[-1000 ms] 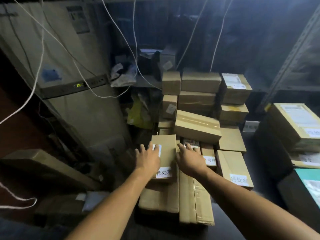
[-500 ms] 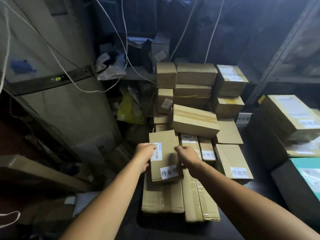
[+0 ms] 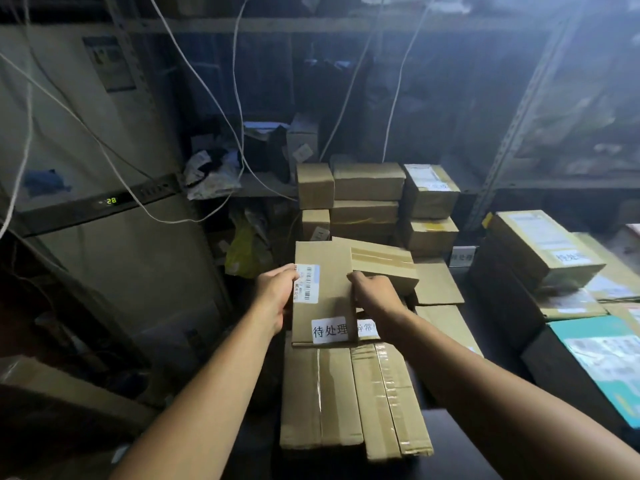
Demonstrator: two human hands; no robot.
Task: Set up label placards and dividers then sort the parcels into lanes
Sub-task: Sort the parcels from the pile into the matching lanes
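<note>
A flat brown parcel (image 3: 329, 296) with a barcode sticker and a white placard label hangs lifted above the pile in the middle of the head view. My left hand (image 3: 277, 296) grips its left edge and my right hand (image 3: 372, 296) grips its right edge. Below it lie two long taped cartons (image 3: 353, 396) side by side. A second white label (image 3: 367, 329) shows just right of the parcel's bottom corner. A taped box (image 3: 384, 265) sits behind my right hand.
Stacked brown boxes (image 3: 367, 199) stand at the back against metal shelving (image 3: 512, 133). More labelled cartons (image 3: 543, 247) and a teal package (image 3: 602, 358) lie at the right. A tall cabinet with a green display (image 3: 110, 201) stands left. White cables (image 3: 239, 98) hang overhead.
Both hands went from resting on the parcel to gripping its edges, and the parcel has risen off the pile toward me. The camera has tilted upward.
</note>
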